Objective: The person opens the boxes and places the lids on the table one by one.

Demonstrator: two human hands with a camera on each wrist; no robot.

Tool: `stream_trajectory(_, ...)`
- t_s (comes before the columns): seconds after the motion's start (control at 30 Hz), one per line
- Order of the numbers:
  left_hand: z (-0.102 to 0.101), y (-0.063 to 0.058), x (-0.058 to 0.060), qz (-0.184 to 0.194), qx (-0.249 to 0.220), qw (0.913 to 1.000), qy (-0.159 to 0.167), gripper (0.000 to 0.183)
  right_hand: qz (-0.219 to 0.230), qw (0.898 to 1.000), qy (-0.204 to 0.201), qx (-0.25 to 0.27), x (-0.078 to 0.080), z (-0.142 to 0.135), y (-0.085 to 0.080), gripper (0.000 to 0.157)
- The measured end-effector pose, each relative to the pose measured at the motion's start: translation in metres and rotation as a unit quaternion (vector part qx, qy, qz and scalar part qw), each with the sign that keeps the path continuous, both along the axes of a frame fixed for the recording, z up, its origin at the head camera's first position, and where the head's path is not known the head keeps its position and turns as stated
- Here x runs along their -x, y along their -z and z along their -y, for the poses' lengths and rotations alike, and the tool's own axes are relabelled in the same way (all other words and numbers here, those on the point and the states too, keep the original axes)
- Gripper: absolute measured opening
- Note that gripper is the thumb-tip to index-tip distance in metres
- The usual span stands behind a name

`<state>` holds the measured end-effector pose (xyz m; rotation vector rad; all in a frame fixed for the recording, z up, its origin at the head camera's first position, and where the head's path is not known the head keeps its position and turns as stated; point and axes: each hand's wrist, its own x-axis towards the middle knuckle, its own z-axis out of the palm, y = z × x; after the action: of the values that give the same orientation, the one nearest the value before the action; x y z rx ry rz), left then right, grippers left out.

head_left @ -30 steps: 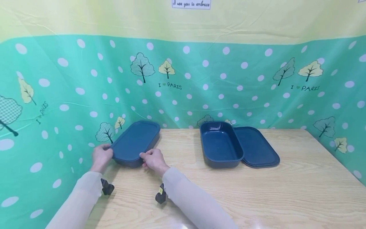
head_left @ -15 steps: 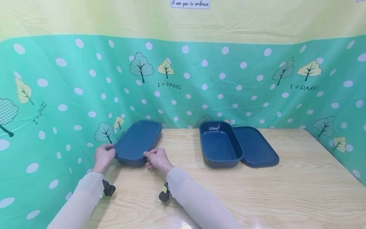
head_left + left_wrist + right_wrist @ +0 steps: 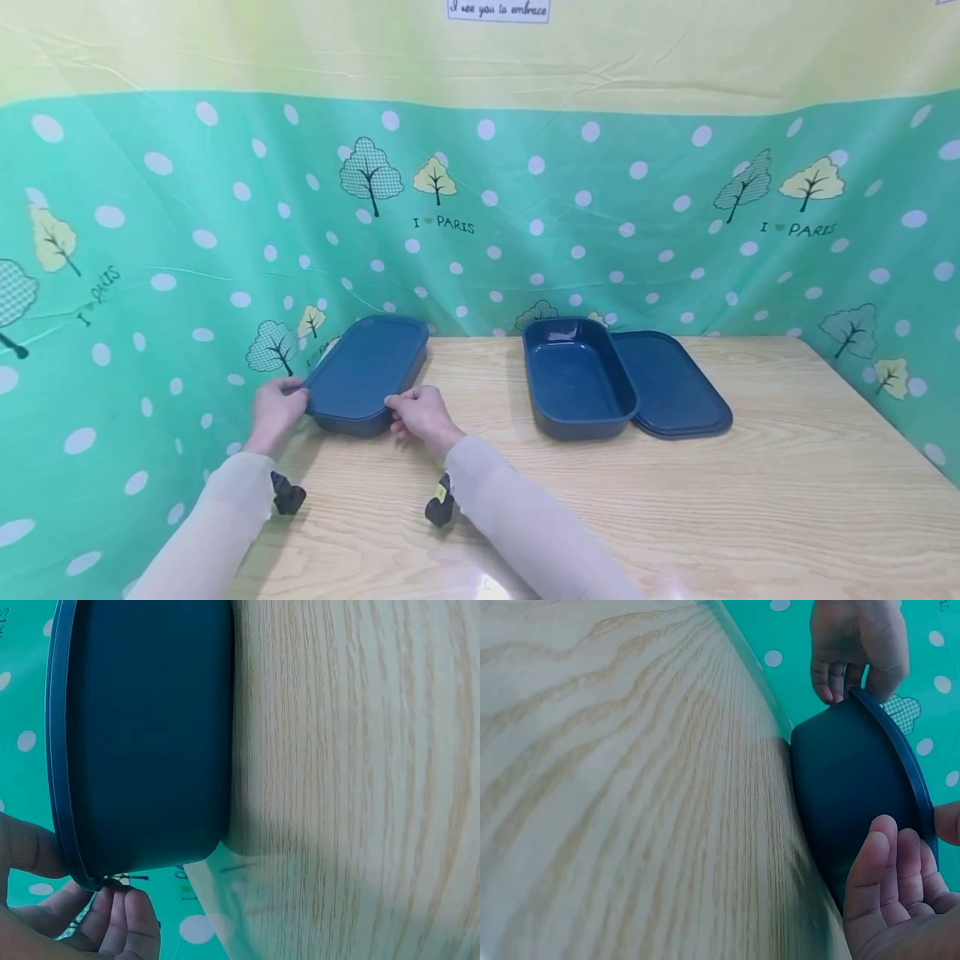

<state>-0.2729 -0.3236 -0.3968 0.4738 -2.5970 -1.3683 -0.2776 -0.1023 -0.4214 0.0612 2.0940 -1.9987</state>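
Note:
On the left of the table stands a dark blue rectangular food container (image 3: 367, 367) with its flat lid on. My left hand (image 3: 276, 410) pinches the rim at its near left corner; in the left wrist view the thumb lies on the lid side and the fingers (image 3: 139, 915) curl beneath the rim. At the near right corner my right hand (image 3: 426, 415) grips the same rim, thumb on top. The right wrist view shows those fingers (image 3: 870, 877) against the container's side wall (image 3: 847, 780). The container's base appears to rest on the table.
To the right stands a second blue container (image 3: 581, 379), uncovered, with nothing visible inside. A separate blue lid (image 3: 671, 383) lies beside it, partly behind its right side. A green dotted cloth (image 3: 480, 192) hangs behind and along both sides of the wooden table (image 3: 712, 517).
The lidded container has slid slightly to the right, with both hands moving along on its rim. The second container and loose lid have stayed in place.

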Motion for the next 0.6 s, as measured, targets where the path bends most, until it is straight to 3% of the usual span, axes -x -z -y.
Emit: stream_trajectory(0.6, -0.008, 0.003, 0.000, 0.001, -0.010, 0.9999, 0.009, 0.045, -0.005, 1.000, 0.008, -0.002, 0.001, -0.011, 0.002, 0.016)
